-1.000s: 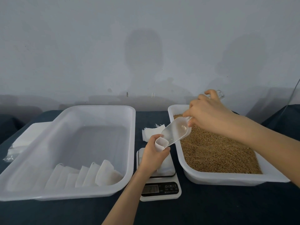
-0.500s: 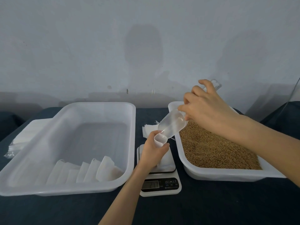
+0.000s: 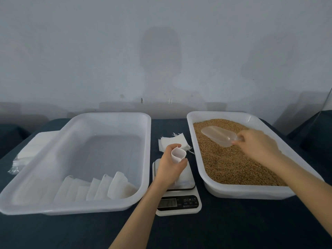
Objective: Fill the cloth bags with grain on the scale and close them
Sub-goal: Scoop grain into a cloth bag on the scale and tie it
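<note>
An open cloth bag (image 3: 177, 155) is held upright by the left hand (image 3: 168, 168) over the plate of the scale (image 3: 177, 203). The fingers and the thumb are curled round its sides, and its mouth stands open to the top. Whether the bottom of the bag touches the plate cannot be told, because it is hidden by the hand. The digits on the display are too dim to be read.

The handle of a clear plastic scoop (image 3: 218, 135) is gripped by the right hand (image 3: 258, 146). The scoop is laid low on the grain (image 3: 233, 168), in the far part of the right tray (image 3: 251, 192).

A row of white bags (image 3: 100, 187) is leaned along the near wall of the left tray (image 3: 89, 207). A small pile of flat empty bags (image 3: 172, 143) is placed on the dark worktop (image 3: 233, 221) between the two trays, just behind the scale.
</note>
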`<move>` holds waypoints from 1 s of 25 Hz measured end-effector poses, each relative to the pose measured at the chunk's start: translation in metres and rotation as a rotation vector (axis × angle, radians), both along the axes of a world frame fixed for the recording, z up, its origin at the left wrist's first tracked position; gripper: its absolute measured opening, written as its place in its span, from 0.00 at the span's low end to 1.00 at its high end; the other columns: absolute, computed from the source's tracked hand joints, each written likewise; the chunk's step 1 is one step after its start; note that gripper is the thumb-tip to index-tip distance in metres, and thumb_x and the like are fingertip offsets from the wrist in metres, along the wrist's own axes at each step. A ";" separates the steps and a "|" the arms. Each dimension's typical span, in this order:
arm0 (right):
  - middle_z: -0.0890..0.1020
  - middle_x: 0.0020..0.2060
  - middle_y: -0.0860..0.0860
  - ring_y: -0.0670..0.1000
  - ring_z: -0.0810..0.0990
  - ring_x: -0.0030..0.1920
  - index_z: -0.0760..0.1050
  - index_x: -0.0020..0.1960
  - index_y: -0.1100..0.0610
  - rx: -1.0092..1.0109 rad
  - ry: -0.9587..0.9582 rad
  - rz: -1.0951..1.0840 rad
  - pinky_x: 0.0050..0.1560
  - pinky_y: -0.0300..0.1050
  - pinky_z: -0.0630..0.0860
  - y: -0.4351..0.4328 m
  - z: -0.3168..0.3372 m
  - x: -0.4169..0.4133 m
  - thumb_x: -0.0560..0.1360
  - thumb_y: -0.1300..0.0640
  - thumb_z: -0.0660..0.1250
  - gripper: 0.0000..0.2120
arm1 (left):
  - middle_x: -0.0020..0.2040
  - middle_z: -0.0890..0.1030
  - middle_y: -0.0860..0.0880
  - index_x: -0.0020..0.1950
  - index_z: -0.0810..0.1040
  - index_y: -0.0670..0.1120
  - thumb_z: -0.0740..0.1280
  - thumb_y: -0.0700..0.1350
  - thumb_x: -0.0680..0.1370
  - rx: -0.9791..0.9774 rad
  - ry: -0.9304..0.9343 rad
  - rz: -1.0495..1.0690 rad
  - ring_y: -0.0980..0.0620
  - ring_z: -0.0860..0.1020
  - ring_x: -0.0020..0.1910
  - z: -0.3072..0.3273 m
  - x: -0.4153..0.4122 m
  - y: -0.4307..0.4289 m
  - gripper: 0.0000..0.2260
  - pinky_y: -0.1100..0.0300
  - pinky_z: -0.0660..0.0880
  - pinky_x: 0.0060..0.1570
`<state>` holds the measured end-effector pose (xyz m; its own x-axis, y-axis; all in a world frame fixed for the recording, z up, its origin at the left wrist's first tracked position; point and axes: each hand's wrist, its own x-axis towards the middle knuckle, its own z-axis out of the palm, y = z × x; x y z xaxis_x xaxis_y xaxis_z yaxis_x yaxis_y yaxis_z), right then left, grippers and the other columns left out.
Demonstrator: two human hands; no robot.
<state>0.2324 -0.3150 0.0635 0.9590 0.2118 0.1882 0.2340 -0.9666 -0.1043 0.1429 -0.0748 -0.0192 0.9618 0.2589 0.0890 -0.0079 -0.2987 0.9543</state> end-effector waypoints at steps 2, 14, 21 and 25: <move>0.78 0.30 0.46 0.44 0.75 0.25 0.77 0.47 0.51 0.002 0.022 -0.021 0.23 0.36 0.66 -0.005 -0.014 0.002 0.76 0.45 0.63 0.11 | 0.56 0.72 0.58 0.66 0.64 0.60 0.70 0.46 0.74 0.016 0.018 0.010 0.57 0.75 0.51 -0.001 0.000 -0.001 0.25 0.78 0.68 0.34; 0.78 0.31 0.45 0.44 0.76 0.31 0.76 0.44 0.49 -0.037 0.020 -0.099 0.50 0.50 0.77 -0.014 -0.047 0.011 0.76 0.42 0.62 0.12 | 0.65 0.69 0.41 0.70 0.63 0.40 0.57 0.46 0.82 0.420 0.235 0.016 0.52 0.69 0.52 0.007 -0.005 -0.001 0.18 0.63 0.66 0.49; 0.75 0.61 0.48 0.50 0.72 0.61 0.68 0.68 0.50 -0.096 -0.138 -0.005 0.64 0.51 0.65 0.014 -0.044 -0.008 0.76 0.45 0.63 0.23 | 0.49 0.77 0.45 0.58 0.75 0.43 0.55 0.40 0.82 0.714 0.247 -0.056 0.45 0.73 0.51 0.026 -0.007 0.016 0.11 0.64 0.66 0.41; 0.75 0.56 0.38 0.39 0.73 0.53 0.67 0.69 0.44 0.337 0.104 0.375 0.64 0.52 0.69 0.070 -0.030 -0.038 0.74 0.47 0.66 0.24 | 0.47 0.82 0.46 0.57 0.81 0.46 0.61 0.35 0.79 0.600 0.123 -0.099 0.50 0.75 0.42 0.041 -0.003 0.030 0.13 0.72 0.66 0.32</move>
